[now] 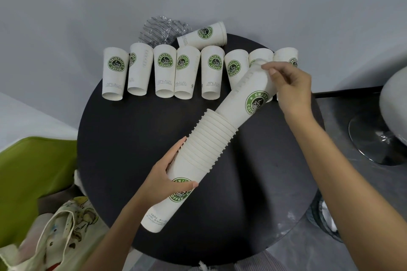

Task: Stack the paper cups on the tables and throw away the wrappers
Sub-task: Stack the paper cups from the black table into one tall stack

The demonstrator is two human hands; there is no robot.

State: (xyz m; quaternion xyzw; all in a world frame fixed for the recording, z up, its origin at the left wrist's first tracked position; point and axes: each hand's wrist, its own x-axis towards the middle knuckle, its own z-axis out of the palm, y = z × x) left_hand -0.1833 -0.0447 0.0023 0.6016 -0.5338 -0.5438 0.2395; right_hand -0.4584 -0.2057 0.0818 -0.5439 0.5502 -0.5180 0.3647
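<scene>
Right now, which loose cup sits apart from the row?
The cup behind the row, beside the wrapper; it lies crosswise while the others line up side by side.

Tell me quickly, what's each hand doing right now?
Left hand: gripping the cup stack.
Right hand: holding the stack's top cup.

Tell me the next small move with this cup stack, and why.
Probably press the top cup down into the stack of paper cups with the right hand while the left hand grips the stack: most of that cup's body, logo included, shows above the nested rims, so it looks unseated.
</scene>
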